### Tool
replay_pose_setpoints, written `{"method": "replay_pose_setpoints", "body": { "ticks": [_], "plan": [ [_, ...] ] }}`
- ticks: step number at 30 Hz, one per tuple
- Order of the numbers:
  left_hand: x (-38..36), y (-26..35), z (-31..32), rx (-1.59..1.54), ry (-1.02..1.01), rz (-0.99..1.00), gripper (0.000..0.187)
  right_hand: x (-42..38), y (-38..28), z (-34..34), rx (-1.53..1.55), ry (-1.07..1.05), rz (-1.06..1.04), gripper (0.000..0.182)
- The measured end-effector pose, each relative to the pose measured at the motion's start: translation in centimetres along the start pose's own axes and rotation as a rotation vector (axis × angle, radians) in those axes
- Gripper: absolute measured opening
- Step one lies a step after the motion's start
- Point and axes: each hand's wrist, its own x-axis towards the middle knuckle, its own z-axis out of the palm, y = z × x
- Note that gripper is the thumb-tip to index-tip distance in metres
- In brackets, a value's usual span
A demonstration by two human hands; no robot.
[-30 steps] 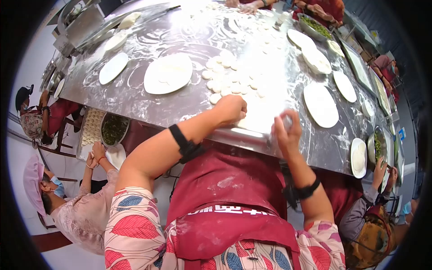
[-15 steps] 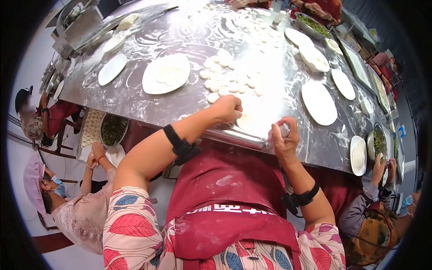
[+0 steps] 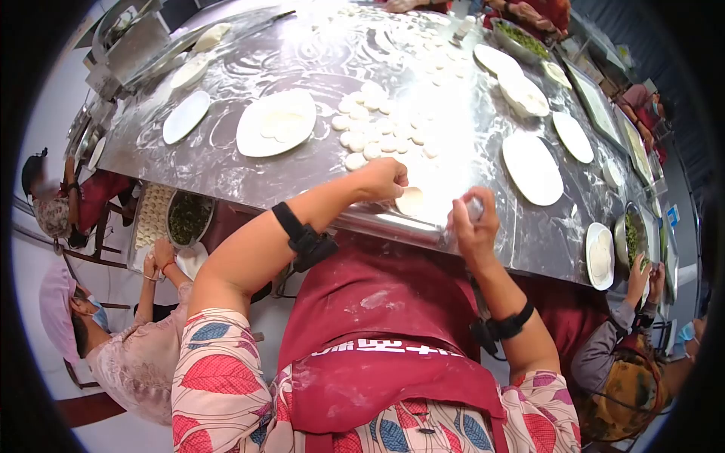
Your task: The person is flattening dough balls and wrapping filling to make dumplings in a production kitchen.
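Note:
My left hand is closed with its fingertips pinching the near edge of a round, flat dough wrapper at the table's front edge. To the right, my right hand is wrapped round a pale cylindrical tool, perhaps a rolling pin, whose end shows between the fingers. The tool is to the right of the wrapper, apart from it. Several small dough pieces lie just beyond my left hand on the floured metal table.
A white plate with wrappers lies at left, and an oval plate at right. Co-workers sit on both sides; one at left has hands beside a bowl of greens. A bowl of greens stands at right.
My right hand has risen slightly with the tool, drawing away from the wrapper, which now shows more fully. My left hand still pinches at its edge. The whole view has shifted a little.

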Motion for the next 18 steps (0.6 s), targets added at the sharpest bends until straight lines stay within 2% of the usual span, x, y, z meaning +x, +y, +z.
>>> {"method": "replay_pose_setpoints", "body": {
  "ticks": [3, 6, 9, 10, 11, 13, 15, 16, 18],
  "plan": [
    [0.4, 0.1, -0.4, 0.162, 0.031, 0.11, 0.016, 4.9, 1.1, 1.6, -0.136, 0.044, -0.037, 0.016],
    [1.6, 0.7, -0.2, 0.217, 0.109, 0.112, 0.019, 8.4, 2.5, 3.1, -0.157, 0.001, 0.009, 0.015],
    [1.8, 0.0, 0.3, 0.182, 0.084, 0.149, 0.018, 5.9, 2.1, 1.7, -0.221, 0.037, -0.109, 0.017],
    [1.2, 0.3, 0.4, 0.233, 0.077, 0.156, 0.018, 3.9, 0.4, 0.9, -0.117, -0.001, 0.006, 0.017],
    [0.7, 0.2, 0.4, 0.289, 0.069, 0.161, 0.018, 1.9, 0.1, 0.1, -0.101, -0.026, -0.006, 0.017],
    [0.4, -0.4, 0.2, 0.185, 0.063, 0.106, 0.019, -0.7, -0.4, -0.4, 0.009, -0.048, -0.014, 0.016],
    [-0.2, -0.2, -0.2, 0.028, -0.042, 0.016, 0.019, 0.8, 0.2, 0.1, -0.04, -0.017, 0.0, 0.016],
    [-0.1, -0.1, -0.4, 0.165, -0.037, 0.091, 0.019, 2.1, 0.5, 0.4, -0.063, 0.002, 0.008, 0.016],
    [0.6, 0.2, -0.4, 0.22, 0.069, 0.103, 0.02, 6.2, 1.9, 1.9, -0.217, 0.046, -0.094, 0.017]
  ]
}}
